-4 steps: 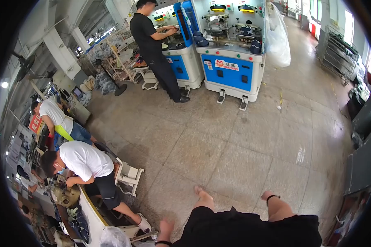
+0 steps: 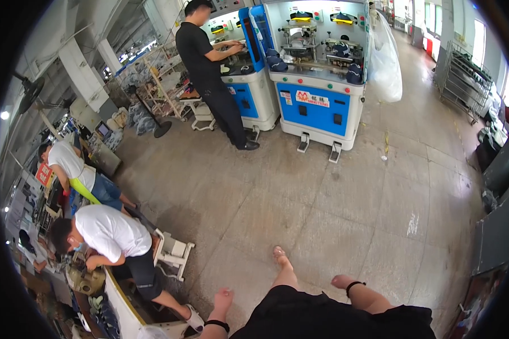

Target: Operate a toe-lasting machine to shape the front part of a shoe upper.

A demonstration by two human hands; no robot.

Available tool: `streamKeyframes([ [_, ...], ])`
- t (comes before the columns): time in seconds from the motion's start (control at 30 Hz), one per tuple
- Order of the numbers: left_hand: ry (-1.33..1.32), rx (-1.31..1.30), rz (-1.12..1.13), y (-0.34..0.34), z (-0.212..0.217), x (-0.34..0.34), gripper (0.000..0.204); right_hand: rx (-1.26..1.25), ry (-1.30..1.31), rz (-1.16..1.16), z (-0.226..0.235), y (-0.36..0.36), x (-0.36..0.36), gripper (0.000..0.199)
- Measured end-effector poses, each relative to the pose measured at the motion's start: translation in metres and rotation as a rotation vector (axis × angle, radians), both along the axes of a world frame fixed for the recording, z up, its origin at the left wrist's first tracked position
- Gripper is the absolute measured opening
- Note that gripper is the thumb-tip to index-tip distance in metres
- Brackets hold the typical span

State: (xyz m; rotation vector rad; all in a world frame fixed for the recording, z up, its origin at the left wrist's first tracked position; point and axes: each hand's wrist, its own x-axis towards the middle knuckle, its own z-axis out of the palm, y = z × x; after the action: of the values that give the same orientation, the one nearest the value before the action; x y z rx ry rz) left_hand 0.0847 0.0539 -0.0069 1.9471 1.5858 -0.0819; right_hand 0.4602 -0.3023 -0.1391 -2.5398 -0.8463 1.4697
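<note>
My left hand [image 2: 223,298] hangs low at the lower left, a black band round its wrist. Its fingers look curled in and no object shows in them. To the right of my body, my right hand [image 2: 341,281] hangs over the floor, also with a black wristband. Its fingers are too small and foreshortened to make out, and it touches nothing that I can see. Between the two hands, one of my legs reaches forward, with its foot [image 2: 279,253] on the grey floor [image 2: 316,226]. The white stool [image 2: 175,254] stands beyond my left hand.
Two co-workers in white shirts bend over benches on the left, the nearer at a brownish machine [image 2: 85,278]. A person in black stands at a blue-and-white machine ahead. Another such machine [image 2: 314,107] has pedals jutting out. A wire rack cart [image 2: 464,79] stands far right.
My left hand has swung forward, showing more of its forearm. My right hand has moved left and slightly back. My foot between them has moved a little, and the view has shifted slightly.
</note>
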Motion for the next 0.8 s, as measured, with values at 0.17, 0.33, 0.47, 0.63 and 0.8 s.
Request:
streamKeyframes([
  [0.17, 0.229, -0.359, -0.476, 0.098, -0.049, 0.053, 0.040, 0.176, 0.057, -0.025, 0.069, 0.124, 0.062, 0.040],
  [0.33, 0.435, -0.708, -0.738, 0.182, -0.006, 0.155, 0.049, 0.031, -0.281, -0.531, 0.097, 0.121, 0.192, 0.034],
  [0.47, 0.370, 0.025, -0.932, 0.301, -0.044, 0.221, 0.043, 0.050, -0.337, -0.760, 0.118, 0.157, 0.262, 0.033],
  [0.63, 0.030, -0.156, -0.307, 0.370, -0.031, 0.351, 0.042, 0.075, -0.265, -0.581, 0.079, 0.208, 0.290, 0.032],
  [0.8, 0.011, -0.124, -0.388, 0.384, -0.026, 0.456, 0.041, -0.212, 0.136, -0.255, 0.039, 0.240, 0.350, 0.038],
])
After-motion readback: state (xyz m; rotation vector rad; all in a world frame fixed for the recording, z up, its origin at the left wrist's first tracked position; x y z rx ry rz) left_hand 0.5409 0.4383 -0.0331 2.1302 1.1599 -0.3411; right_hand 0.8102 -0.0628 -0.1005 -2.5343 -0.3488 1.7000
